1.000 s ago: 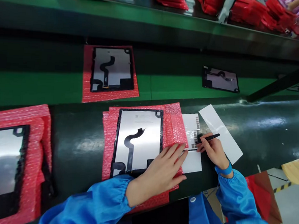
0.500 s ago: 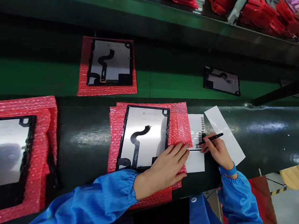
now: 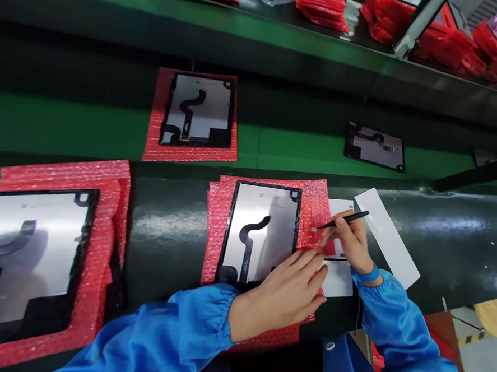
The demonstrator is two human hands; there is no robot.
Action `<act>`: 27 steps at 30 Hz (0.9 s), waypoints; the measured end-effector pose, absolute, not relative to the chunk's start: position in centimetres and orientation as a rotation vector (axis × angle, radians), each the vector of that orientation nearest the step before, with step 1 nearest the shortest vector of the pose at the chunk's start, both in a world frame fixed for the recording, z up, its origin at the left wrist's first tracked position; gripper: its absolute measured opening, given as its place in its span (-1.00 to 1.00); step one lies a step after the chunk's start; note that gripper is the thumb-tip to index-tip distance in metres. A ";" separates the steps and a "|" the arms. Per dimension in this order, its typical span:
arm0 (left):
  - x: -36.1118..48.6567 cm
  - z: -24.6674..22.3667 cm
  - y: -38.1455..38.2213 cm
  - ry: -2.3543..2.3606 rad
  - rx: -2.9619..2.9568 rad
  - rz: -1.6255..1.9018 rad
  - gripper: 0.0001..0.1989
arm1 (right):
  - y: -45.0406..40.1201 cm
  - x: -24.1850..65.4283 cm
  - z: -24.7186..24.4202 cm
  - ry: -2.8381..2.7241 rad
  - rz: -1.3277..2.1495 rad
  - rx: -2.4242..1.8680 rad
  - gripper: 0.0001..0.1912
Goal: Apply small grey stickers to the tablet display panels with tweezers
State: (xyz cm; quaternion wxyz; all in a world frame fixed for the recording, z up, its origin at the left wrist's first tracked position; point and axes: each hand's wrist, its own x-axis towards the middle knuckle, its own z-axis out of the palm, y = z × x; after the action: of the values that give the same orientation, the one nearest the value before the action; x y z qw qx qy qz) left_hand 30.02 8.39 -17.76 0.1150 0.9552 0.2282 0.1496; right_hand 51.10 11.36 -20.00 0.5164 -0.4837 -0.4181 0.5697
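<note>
My right hand (image 3: 352,237) grips black tweezers (image 3: 343,219). At their tip is a small pale piece (image 3: 314,229), too small to name, above the red bubble wrap. My left hand (image 3: 282,289) lies with fingers stretched out over the lower right corner of a tablet screen panel (image 3: 249,236) and the red bubble-wrap bags (image 3: 218,229) under it. The panel lies back side up, with a black frame and a curved dark flex cable (image 3: 247,247). White sheets (image 3: 335,278) with dark small labels are partly under the bubble wrap, beneath my right hand.
A second panel (image 3: 37,257) on red bubble wrap is at the left. Two more panels, one on bubble wrap (image 3: 198,110) and a bare one (image 3: 375,146), lie on the green strip behind. A white strip (image 3: 386,239) rests at the right. Red packs (image 3: 322,8) fill the shelf above.
My right hand has lifted the tweezers off the label sheet and moved left over the bubble wrap, with a small piece at the tip. My left hand stays on the panel's corner. The view has shifted.
</note>
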 end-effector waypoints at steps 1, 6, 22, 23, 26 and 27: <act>29.4 -17.6 8.6 0.685 2.805 0.479 -0.64 | 12.0 49.9 -20.3 -1.008 1.395 -1.141 -0.63; 26.6 -18.9 10.4 1.011 2.829 0.594 -0.71 | 13.1 46.8 -21.8 -0.991 1.466 -1.099 -0.60; 26.2 -19.4 11.0 1.147 2.810 0.531 -0.60 | 13.2 47.3 -21.6 -0.949 1.552 -1.188 -0.57; 26.2 -19.4 11.0 1.143 2.809 0.528 -0.60 | 13.2 47.3 -21.6 -0.947 1.551 -1.193 -0.58; 26.2 -19.4 11.1 1.136 2.813 0.531 -0.60 | 13.2 47.4 -21.7 -0.940 1.552 -1.205 -0.58; 26.2 -19.4 11.1 1.136 2.813 0.534 -0.61 | 13.2 47.5 -21.8 -0.940 1.554 -1.203 -0.58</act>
State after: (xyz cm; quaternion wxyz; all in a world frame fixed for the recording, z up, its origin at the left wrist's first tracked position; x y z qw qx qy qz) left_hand 26.22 11.07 -19.43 0.0306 0.9127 0.3687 0.1734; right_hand 47.46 13.19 -21.79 0.4630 -0.4895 -0.3823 0.6323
